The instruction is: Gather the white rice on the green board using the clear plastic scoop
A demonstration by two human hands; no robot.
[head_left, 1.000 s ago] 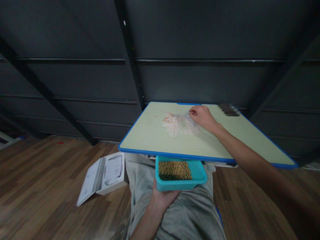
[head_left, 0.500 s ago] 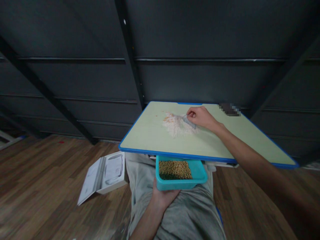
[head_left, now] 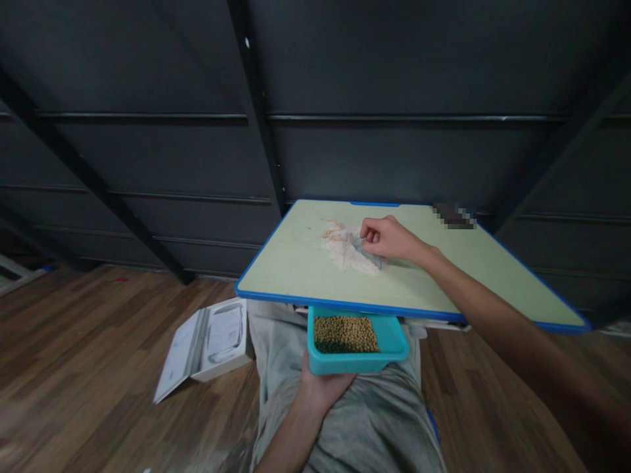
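Note:
My right hand [head_left: 384,238] is closed on a thin, bluish translucent scraper-like piece [head_left: 371,255], whose edge stands against a pile of white rice-like grains [head_left: 348,253]. Some orange grains [head_left: 331,231] lie at the far left part of that pile. The grains rest on a pale green tabletop [head_left: 290,269] with a blue rim. Below the table's near edge, my left hand [head_left: 320,384] grips a turquoise plastic container [head_left: 345,364] from underneath, over my lap. Inside it are tan, soybean-like beans [head_left: 352,332] and darker green ones [head_left: 332,348] along the near side.
A blurred dark object [head_left: 453,215] lies at the table's far right corner. On the wooden floor to the left, an open white box [head_left: 224,338] holds a pale insert. A dark panelled wall [head_left: 394,157] rises behind the table.
My right hand has moved slightly left and nearer to me with the scraper-like piece, pushing the right side of the white pile inward. The left hand and container have stayed put.

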